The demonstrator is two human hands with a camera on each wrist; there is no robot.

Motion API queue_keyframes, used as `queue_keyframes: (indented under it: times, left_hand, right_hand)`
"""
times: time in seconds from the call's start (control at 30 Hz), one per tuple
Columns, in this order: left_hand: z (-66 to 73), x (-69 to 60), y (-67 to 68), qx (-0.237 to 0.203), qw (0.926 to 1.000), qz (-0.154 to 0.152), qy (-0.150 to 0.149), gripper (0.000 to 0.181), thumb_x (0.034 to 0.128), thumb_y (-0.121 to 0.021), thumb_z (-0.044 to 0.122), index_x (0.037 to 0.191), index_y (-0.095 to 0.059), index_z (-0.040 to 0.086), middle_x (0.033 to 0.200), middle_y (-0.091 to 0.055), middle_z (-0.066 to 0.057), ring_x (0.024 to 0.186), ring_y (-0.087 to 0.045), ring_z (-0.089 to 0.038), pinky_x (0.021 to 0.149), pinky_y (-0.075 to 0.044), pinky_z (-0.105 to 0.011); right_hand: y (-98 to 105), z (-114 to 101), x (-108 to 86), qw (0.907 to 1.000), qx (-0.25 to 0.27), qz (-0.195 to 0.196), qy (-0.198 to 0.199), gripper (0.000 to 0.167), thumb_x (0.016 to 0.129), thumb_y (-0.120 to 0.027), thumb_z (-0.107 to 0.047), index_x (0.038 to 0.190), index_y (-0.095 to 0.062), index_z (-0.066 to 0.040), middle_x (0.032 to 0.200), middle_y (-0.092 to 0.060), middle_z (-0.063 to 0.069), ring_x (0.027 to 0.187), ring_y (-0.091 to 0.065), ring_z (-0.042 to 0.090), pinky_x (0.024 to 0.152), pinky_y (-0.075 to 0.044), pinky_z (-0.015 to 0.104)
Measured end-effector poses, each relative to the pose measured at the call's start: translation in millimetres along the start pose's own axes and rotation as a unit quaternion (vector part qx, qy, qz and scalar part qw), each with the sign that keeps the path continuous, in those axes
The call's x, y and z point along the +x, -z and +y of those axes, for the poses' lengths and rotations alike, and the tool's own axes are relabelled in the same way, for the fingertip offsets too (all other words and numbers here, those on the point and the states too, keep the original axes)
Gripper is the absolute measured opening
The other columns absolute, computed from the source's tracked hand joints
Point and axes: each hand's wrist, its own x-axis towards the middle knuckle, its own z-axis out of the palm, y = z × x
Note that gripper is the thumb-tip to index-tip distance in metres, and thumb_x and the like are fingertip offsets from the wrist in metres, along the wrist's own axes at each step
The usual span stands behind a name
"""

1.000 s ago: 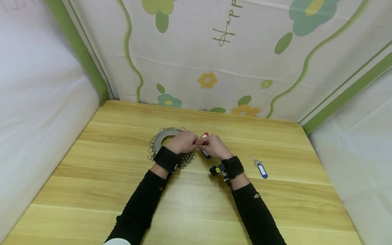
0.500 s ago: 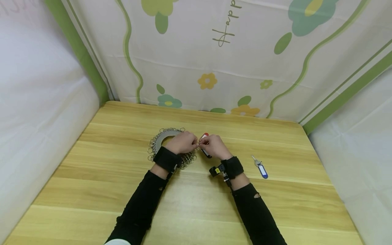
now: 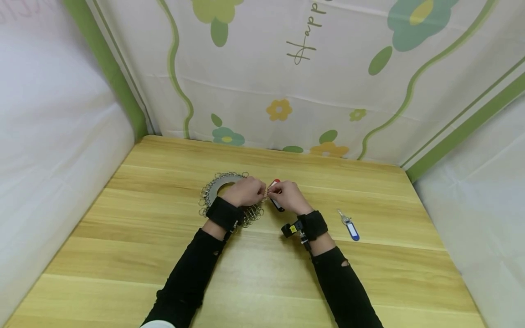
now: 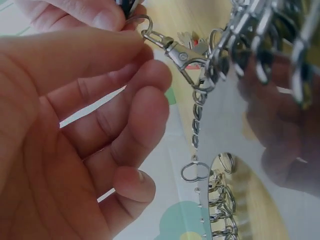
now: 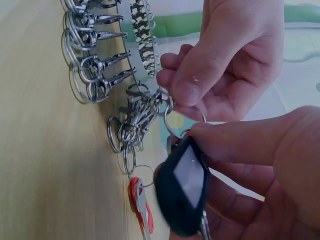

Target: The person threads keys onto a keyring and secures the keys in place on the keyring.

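Note:
A flat metal ring plate (image 3: 212, 190) edged with clasps and split rings lies on the table. At its right side, my left hand (image 3: 246, 190) pinches a split ring (image 4: 145, 21) on a swivel clasp (image 4: 180, 56) hooked to the plate. My right hand (image 3: 289, 197), touching close by, grips a black key tag (image 5: 187, 185) with a white label by its ring end. The two rings meet between my fingertips; whether they are linked I cannot tell. A red tag (image 5: 141, 205) with a key hangs from a ring beside them.
To the right of my right hand, a blue-tagged key (image 3: 351, 230) lies on the wooden table (image 3: 254, 273). White fabric with green stripes and flowers (image 3: 279, 110) stands behind the table's back edge and along both sides.

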Motion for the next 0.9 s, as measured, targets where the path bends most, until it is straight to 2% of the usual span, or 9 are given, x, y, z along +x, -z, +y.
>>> queue_keyframes:
  times: [0.27, 0.57, 0.7, 0.9]
  left_hand:
    - [3.2, -0.2, 2.1, -0.020, 0.9997, 0.005, 0.008, 0.017, 0.0962, -0.049, 0.010, 0.082, -0.059, 0.014, 0.072, -0.056, -0.002, 0.058, -0.049, -0.014, 0.059, -0.039, -0.027]
    - [4.5, 1.8, -0.5, 0.007, 0.9999, 0.011, -0.001, 0.016, 0.0966, -0.051, 0.012, 0.083, -0.059, 0.014, 0.067, -0.051, -0.001, 0.053, -0.043, -0.013, 0.055, -0.035, -0.025]
    - [4.2, 2.0, -1.3, 0.006, 0.9999, 0.013, -0.002, 0.016, 0.0954, -0.053, 0.013, 0.081, -0.059, 0.013, 0.064, -0.049, 0.000, 0.052, -0.041, -0.012, 0.054, -0.033, -0.025]
    - [1.7, 3.2, -1.8, 0.007, 1.0000, 0.001, 0.001, 0.019, 0.0957, -0.054, 0.014, 0.077, -0.059, 0.014, 0.065, -0.050, 0.000, 0.054, -0.044, -0.012, 0.055, -0.035, -0.025]
  right_hand:
    - [1.7, -2.5, -0.7, 0.9999, -0.003, -0.016, 0.002, 0.011, 0.091, -0.064, -0.011, 0.093, -0.074, -0.006, 0.087, -0.068, 0.003, 0.071, -0.059, 0.013, 0.061, -0.048, 0.027]
    - [1.0, -5.1, -1.0, 0.9987, -0.012, -0.039, 0.030, 0.012, 0.092, -0.063, -0.010, 0.096, -0.074, -0.007, 0.086, -0.068, 0.003, 0.063, -0.056, 0.012, 0.056, -0.044, 0.026]
    - [0.4, -4.7, -0.4, 0.9992, -0.016, -0.030, 0.020, 0.012, 0.092, -0.062, -0.011, 0.093, -0.074, -0.009, 0.084, -0.068, 0.002, 0.063, -0.055, 0.013, 0.057, -0.044, 0.026]
    - [1.1, -3.2, -0.4, 0.9996, -0.015, -0.022, 0.008, 0.013, 0.093, -0.062, -0.013, 0.090, -0.074, -0.009, 0.081, -0.066, 0.001, 0.062, -0.052, 0.014, 0.057, -0.042, 0.027]
